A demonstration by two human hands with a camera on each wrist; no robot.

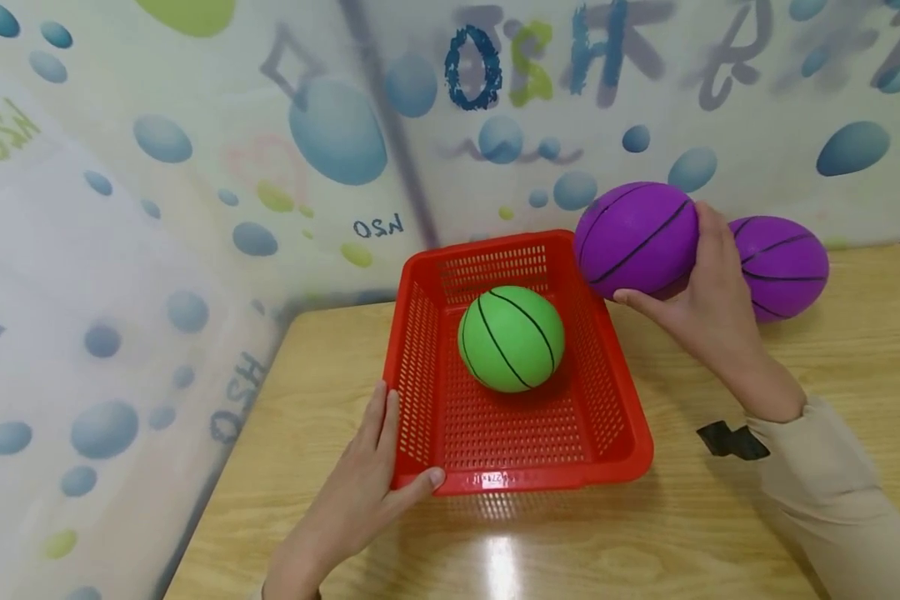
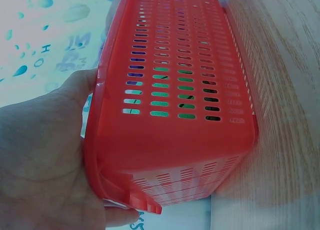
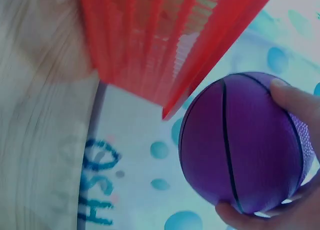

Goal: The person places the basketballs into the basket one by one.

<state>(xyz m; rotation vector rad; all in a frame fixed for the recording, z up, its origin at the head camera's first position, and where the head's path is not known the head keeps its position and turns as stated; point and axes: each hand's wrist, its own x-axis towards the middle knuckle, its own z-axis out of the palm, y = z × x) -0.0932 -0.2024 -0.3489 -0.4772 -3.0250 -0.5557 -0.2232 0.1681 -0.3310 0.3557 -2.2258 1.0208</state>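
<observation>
A red plastic basket (image 1: 521, 479) with slotted walls stands on the wooden table, and a green toy basketball (image 1: 512, 339) lies inside it. At the basket's near left corner, my left hand (image 1: 352, 483) rests against the rim, fingers straight along the left side and thumb on the front edge. The left wrist view shows the palm beside the basket wall (image 2: 170, 140). My right hand (image 1: 708, 300) holds a purple toy basketball (image 1: 633, 242) between thumb and fingers, just above the basket's far right rim. In the right wrist view, that ball (image 3: 245, 145) appears beside the basket.
A second purple basketball (image 1: 783, 267) sits on the table behind the right hand, partly covered by it. A patterned wall covering (image 1: 330, 242) rises behind and to the left of the table (image 1: 330, 350). A black patch (image 1: 733, 440) shows near the right sleeve.
</observation>
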